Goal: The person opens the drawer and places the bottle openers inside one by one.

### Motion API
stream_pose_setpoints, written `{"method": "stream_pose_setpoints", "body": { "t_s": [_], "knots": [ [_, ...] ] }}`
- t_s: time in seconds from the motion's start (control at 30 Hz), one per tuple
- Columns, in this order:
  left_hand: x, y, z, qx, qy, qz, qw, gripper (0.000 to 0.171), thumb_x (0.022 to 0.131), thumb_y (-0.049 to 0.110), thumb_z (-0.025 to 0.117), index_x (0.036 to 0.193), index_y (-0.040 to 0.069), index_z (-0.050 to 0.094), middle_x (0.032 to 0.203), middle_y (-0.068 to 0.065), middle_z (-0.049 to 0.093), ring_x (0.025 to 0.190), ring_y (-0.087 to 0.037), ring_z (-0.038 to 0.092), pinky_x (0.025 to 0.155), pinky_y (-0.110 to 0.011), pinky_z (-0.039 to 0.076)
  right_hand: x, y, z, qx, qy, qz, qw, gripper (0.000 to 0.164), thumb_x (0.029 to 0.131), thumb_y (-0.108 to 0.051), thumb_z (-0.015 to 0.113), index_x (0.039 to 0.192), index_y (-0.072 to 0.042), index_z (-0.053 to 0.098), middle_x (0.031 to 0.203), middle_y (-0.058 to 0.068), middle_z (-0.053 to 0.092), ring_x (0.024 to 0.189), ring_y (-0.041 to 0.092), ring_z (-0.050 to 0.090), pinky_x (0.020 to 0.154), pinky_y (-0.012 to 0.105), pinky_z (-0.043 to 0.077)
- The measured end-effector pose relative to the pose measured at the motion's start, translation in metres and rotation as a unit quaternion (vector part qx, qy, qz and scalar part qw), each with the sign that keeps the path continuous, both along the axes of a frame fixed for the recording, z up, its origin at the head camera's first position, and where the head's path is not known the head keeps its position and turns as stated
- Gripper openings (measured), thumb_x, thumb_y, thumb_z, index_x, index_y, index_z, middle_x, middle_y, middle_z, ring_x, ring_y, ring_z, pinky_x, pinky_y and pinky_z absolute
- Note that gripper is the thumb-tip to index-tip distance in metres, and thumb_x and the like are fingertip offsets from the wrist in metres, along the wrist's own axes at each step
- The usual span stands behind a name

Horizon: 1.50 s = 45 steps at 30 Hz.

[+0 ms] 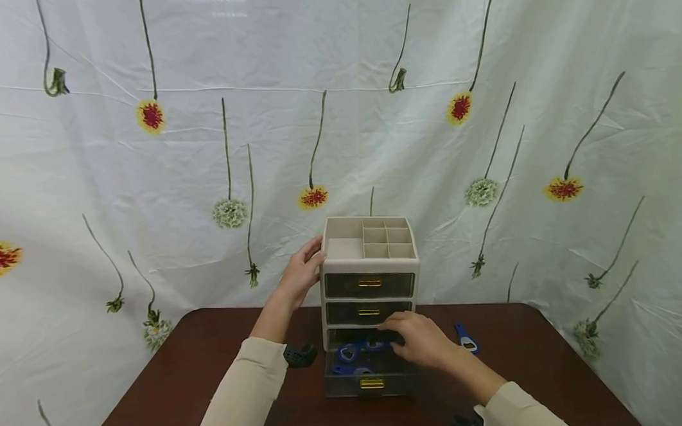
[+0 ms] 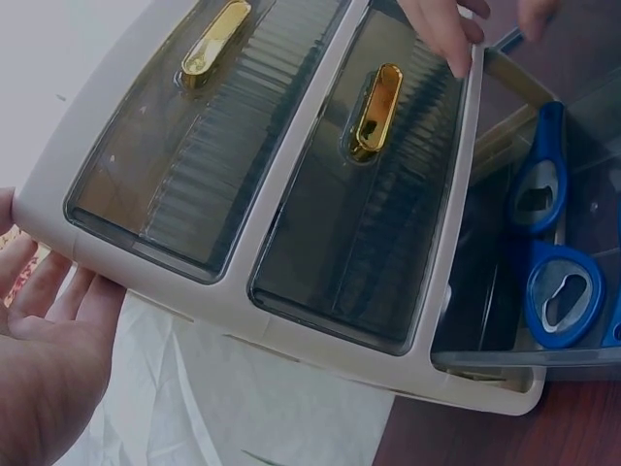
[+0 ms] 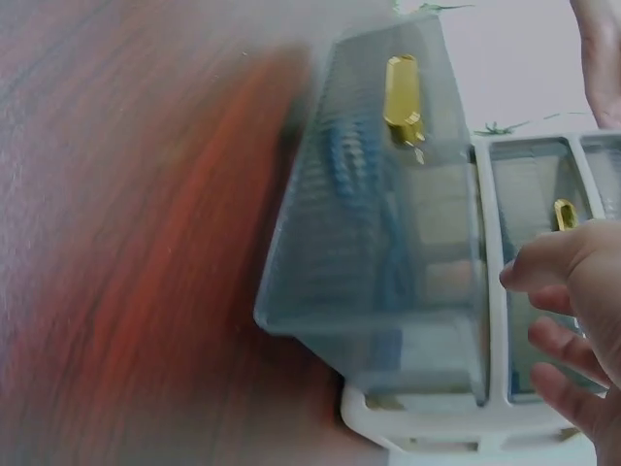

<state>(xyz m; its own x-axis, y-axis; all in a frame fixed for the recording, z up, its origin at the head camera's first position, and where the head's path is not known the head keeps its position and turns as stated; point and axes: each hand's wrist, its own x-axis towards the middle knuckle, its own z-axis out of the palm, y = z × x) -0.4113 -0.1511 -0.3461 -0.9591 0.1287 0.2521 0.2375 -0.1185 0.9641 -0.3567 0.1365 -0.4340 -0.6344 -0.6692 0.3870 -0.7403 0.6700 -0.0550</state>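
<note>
A beige desktop drawer organizer (image 1: 373, 266) stands on the table, its dark translucent bottom drawer (image 1: 343, 388) pulled out. Inside that drawer lie several blue bottle openers (image 2: 566, 296) with metal ends. My left hand (image 1: 300, 273) rests against the organizer's left side, its fingers extended along the wall in the left wrist view. Over the right part of the pulled-out drawer hovers my right hand (image 1: 421, 339), near the front of the closed middle drawer (image 3: 517, 364). Its fingers are loosely bent with nothing visible between them.
Another blue bottle opener (image 1: 466, 339) lies on the dark red-brown table (image 1: 211, 380), right of the organizer. The organizer's top (image 1: 345, 248) has several compartments. A white flower-patterned cloth (image 1: 279, 145) hangs behind the table. The closed top drawer has a gold handle (image 1: 370, 282).
</note>
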Motion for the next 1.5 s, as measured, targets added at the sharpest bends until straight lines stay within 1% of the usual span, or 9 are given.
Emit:
{"method": "stream_pose_setpoints", "body": {
  "t_s": [0.07, 0.17, 0.27, 0.43, 0.7, 0.9, 1.17, 1.33, 1.5],
  "knots": [
    [0.000, 0.000, 0.000, -0.001, 0.001, 0.001, 1.0000, 0.054, 0.111, 0.013, 0.048, 0.163, 0.010, 0.032, 0.164, -0.011, 0.033, 0.146, -0.029, 0.037, 0.113, -0.055, 0.036, 0.000, 0.006, 0.004, -0.009, -0.007, -0.004, 1.000, 0.037, 0.088, -0.013, 0.083, 0.123, -0.015, 0.075, 0.123, 0.004, 0.069, 0.108, 0.026, 0.067, 0.076, 0.041, 0.059],
    [0.000, -0.001, 0.000, -0.002, 0.002, 0.000, 1.0000, 0.054, 0.111, 0.013, 0.048, 0.163, 0.010, 0.031, 0.164, -0.011, 0.033, 0.146, -0.029, 0.036, 0.114, -0.055, 0.036, 0.001, 0.014, 0.008, -0.023, -0.013, -0.007, 1.000, 0.037, 0.087, -0.011, 0.084, 0.122, -0.015, 0.075, 0.121, 0.003, 0.069, 0.099, 0.022, 0.068, 0.074, 0.039, 0.058],
    [0.000, -0.001, 0.000, -0.001, 0.002, -0.002, 1.0000, 0.054, 0.111, 0.012, 0.048, 0.163, 0.009, 0.031, 0.164, -0.012, 0.033, 0.147, -0.030, 0.035, 0.114, -0.056, 0.035, 0.001, 0.023, 0.010, -0.025, -0.006, -0.014, 1.000, 0.037, 0.085, -0.010, 0.084, 0.121, -0.015, 0.075, 0.118, 0.002, 0.070, 0.095, 0.020, 0.068, 0.074, 0.039, 0.057],
    [0.001, -0.001, 0.000, 0.001, 0.005, -0.007, 1.0000, 0.055, 0.111, 0.011, 0.047, 0.163, 0.007, 0.029, 0.164, -0.014, 0.031, 0.147, -0.032, 0.034, 0.114, -0.057, 0.034, 0.001, 0.039, 0.013, -0.025, 0.005, -0.031, 0.999, 0.036, 0.083, -0.010, 0.084, 0.118, -0.012, 0.076, 0.114, 0.003, 0.071, 0.103, 0.026, 0.068, 0.081, 0.047, 0.057],
    [0.000, 0.001, 0.000, 0.001, 0.008, -0.006, 0.9999, 0.055, 0.111, 0.011, 0.047, 0.163, 0.007, 0.030, 0.164, -0.014, 0.031, 0.147, -0.032, 0.034, 0.114, -0.057, 0.034, -0.002, 0.064, 0.020, -0.034, -0.019, -0.060, 0.997, 0.037, 0.084, -0.010, 0.084, 0.121, -0.011, 0.075, 0.118, 0.004, 0.072, 0.108, 0.030, 0.068, 0.084, 0.051, 0.056],
    [0.000, 0.000, 0.000, 0.000, 0.007, -0.008, 0.9999, 0.055, 0.112, 0.012, 0.046, 0.164, 0.007, 0.029, 0.165, -0.014, 0.030, 0.148, -0.032, 0.033, 0.115, -0.058, 0.032, -0.007, 0.086, 0.022, -0.036, -0.037, -0.089, 0.995, 0.038, 0.085, -0.009, 0.084, 0.122, -0.010, 0.075, 0.125, 0.011, 0.069, 0.114, 0.036, 0.065, 0.089, 0.055, 0.054],
    [0.001, -0.001, 0.000, -0.001, 0.005, -0.007, 1.0000, 0.055, 0.111, 0.011, 0.047, 0.163, 0.008, 0.030, 0.165, -0.014, 0.031, 0.148, -0.032, 0.033, 0.114, -0.059, 0.032, -0.019, 0.112, 0.013, -0.040, -0.076, -0.131, 0.988, 0.038, 0.085, -0.012, 0.085, 0.121, -0.009, 0.074, 0.124, 0.009, 0.068, 0.113, 0.035, 0.064, 0.089, 0.054, 0.054],
    [0.000, -0.002, -0.001, -0.003, 0.004, -0.006, 1.0000, 0.055, 0.111, 0.012, 0.047, 0.163, 0.008, 0.030, 0.165, -0.014, 0.031, 0.148, -0.033, 0.033, 0.114, -0.059, 0.032, -0.026, 0.126, 0.001, -0.047, -0.094, -0.147, 0.984, 0.040, 0.084, -0.009, 0.085, 0.121, -0.004, 0.073, 0.123, 0.015, 0.068, 0.115, 0.041, 0.062, 0.092, 0.058, 0.052],
    [0.000, -0.001, 0.000, -0.004, 0.008, -0.007, 0.9999, 0.055, 0.111, 0.012, 0.047, 0.163, 0.008, 0.030, 0.165, -0.014, 0.030, 0.148, -0.033, 0.033, 0.114, -0.060, 0.032, -0.030, 0.138, -0.013, -0.074, -0.125, -0.174, 0.974, 0.040, 0.084, -0.007, 0.084, 0.122, 0.000, 0.072, 0.122, 0.018, 0.068, 0.113, 0.042, 0.062, 0.089, 0.057, 0.053]
  ]
}}
